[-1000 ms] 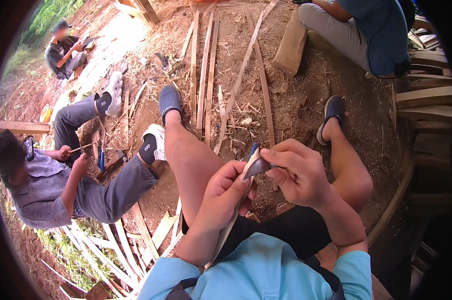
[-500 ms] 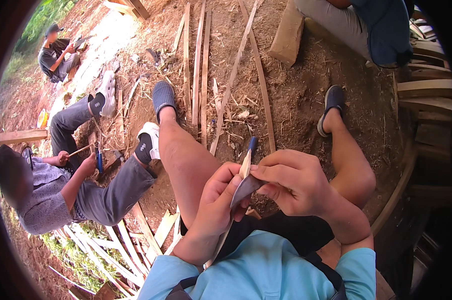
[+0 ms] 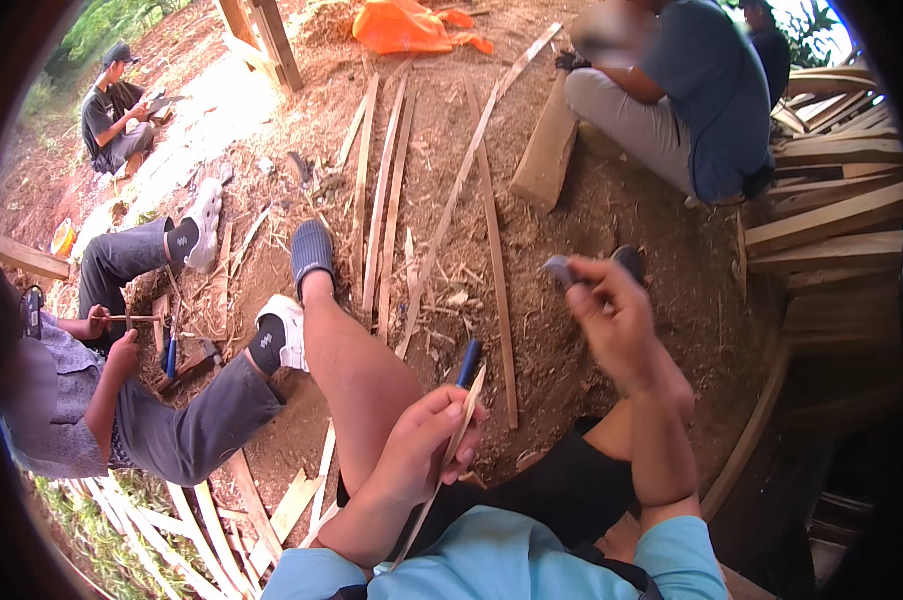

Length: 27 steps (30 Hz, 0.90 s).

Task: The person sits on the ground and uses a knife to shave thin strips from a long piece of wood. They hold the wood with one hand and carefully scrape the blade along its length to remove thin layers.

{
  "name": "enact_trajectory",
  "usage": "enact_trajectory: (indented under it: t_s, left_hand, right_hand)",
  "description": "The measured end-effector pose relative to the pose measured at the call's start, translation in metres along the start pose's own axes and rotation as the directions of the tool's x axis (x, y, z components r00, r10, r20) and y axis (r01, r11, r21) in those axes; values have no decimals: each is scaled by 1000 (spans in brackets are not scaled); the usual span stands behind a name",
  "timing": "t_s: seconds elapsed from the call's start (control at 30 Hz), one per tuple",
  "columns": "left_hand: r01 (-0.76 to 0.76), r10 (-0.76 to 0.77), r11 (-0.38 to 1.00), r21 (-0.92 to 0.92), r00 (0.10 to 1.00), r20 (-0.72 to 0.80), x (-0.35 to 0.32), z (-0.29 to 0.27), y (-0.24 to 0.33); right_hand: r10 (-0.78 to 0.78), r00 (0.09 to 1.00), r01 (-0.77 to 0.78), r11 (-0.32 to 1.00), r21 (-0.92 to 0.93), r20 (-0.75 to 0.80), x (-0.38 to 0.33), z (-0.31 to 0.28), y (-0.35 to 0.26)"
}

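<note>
The wooden strip [image 3: 457, 438] is pale and pointed.

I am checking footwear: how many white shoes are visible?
2, worn by the co-worker at left: upper white shoe farther out, lower white shoe beside the wearer's left leg. Others may be hidden.

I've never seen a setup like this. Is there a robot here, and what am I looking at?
No robot: just a person working with bare hands. The view looks down from the left of two wide cameras worn on the head, so straight edges bend near the rim. The left hand holds a thin wooden strip; a blue handle-like piece sticks up beside it. The right hand, held apart, grips a small dark grey piece I can't identify. On the earthen ground lie long strips of wood and an orange sheet. At left, a co-worker holds a thin stick.
</note>
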<state>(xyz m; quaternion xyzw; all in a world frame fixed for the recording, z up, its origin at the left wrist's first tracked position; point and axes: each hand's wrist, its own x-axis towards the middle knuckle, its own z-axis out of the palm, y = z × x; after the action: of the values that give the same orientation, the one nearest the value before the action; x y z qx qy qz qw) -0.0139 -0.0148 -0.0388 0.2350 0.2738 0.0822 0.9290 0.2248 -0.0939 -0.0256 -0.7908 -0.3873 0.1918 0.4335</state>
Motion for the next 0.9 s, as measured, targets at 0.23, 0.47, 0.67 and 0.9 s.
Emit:
enact_trajectory:
  t_s: [0.23, 0.47, 0.67, 0.9]
  left_hand:
    - [-24, 18, 997, 72, 996, 82, -7, 2, -8]
    - [-16, 8, 997, 80, 996, 90, -5, 3, -11]
    - [-26, 17, 995, 93, 996, 90, -8, 0, -10]
    - [-37, 34, 994, 106, 999, 28, -5, 9, -9]
  right_hand:
    - [-199, 922, 219, 975, -24, 333, -30, 46, -22]
    - [-160, 941, 220, 959, -178, 298, -22, 47, -20]
    - [-153, 916, 232, 956, -178, 370, -31, 47, -20]
    - [-163, 947, 211, 965, -155, 275, -22, 26, -26]
